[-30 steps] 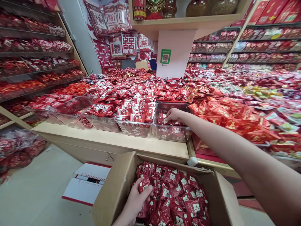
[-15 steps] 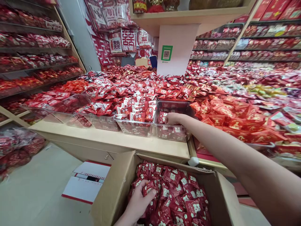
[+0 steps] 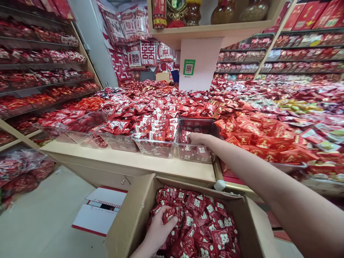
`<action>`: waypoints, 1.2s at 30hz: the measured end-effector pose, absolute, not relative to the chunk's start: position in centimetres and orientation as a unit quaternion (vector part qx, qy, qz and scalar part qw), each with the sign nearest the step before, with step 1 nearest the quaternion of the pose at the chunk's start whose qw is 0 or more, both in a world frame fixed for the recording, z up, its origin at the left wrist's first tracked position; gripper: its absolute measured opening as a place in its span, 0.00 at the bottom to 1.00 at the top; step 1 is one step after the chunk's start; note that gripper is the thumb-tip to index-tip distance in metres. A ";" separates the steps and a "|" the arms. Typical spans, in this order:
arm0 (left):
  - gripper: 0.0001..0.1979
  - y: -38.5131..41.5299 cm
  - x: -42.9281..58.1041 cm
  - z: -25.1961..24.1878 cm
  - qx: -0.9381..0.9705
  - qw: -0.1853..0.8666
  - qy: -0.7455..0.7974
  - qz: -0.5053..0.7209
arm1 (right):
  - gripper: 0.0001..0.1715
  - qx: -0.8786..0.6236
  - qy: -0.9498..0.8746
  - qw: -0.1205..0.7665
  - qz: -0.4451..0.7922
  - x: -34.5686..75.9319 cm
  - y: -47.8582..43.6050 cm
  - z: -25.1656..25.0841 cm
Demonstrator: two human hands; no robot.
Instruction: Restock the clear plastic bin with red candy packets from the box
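My left hand (image 3: 158, 229) is inside an open cardboard box (image 3: 122, 215), its thumb and fingers closed round a red wrapped candy (image 3: 169, 214). Dark red candies (image 3: 197, 202) with pale printed characters and flowers fill much of the box. My right hand (image 3: 197, 139) reaches down into a clear plastic bin (image 3: 195, 157) on the counter. Its curled fingers grip a similar red candy packet (image 3: 185, 137) at the bin's left side, and some fingertips are hidden. More of these candies show through the bin's front wall.
To the left stands a clear bin (image 3: 154, 148) with rows of red and white packets. Orange-red packets (image 3: 264, 139) are heaped at the right. The counter edge (image 3: 129, 163) runs behind the box. A white and red carton (image 3: 98, 211) lies on the floor; an overhead shelf (image 3: 217, 30) juts out.
The view has tilted up slightly, so the shelves and counter sit lower. Both hands keep nearly the same places, one in the box and one in the bin.
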State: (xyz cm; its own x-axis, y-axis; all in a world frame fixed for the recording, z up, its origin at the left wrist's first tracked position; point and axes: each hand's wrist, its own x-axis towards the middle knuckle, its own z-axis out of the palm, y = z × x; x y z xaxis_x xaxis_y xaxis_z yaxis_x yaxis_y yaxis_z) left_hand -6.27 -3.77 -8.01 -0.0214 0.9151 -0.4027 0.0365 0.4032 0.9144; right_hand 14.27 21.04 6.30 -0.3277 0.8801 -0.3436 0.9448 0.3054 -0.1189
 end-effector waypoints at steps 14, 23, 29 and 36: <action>0.15 0.4 -5.1 -2.7 0.420 0.576 0.543 0.444 | 0.13 0.626 0.762 -0.060 -0.157 16.5 20.4 7.7; 0.12 -0.7 -4.6 -1.5 0.409 0.599 0.517 0.454 | 0.24 0.557 0.783 0.061 -0.270 16.3 20.9 5.5; 0.14 -1.7 -5.8 -2.8 0.368 0.601 0.548 0.452 | 0.14 0.569 0.801 0.039 -0.183 15.7 21.4 5.3; 0.13 1.5 -5.0 -1.2 0.376 0.574 0.514 0.515 | 0.13 0.632 0.759 -0.116 -0.109 17.8 19.8 9.0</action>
State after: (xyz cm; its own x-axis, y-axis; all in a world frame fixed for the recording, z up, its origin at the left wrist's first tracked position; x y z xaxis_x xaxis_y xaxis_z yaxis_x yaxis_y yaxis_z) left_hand -4.97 1.53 -1.16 -0.0590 0.9775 -0.2026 -0.2056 0.1867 0.9607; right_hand 17.77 19.79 9.02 -0.1745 0.9839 0.0382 0.9337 0.1776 -0.3107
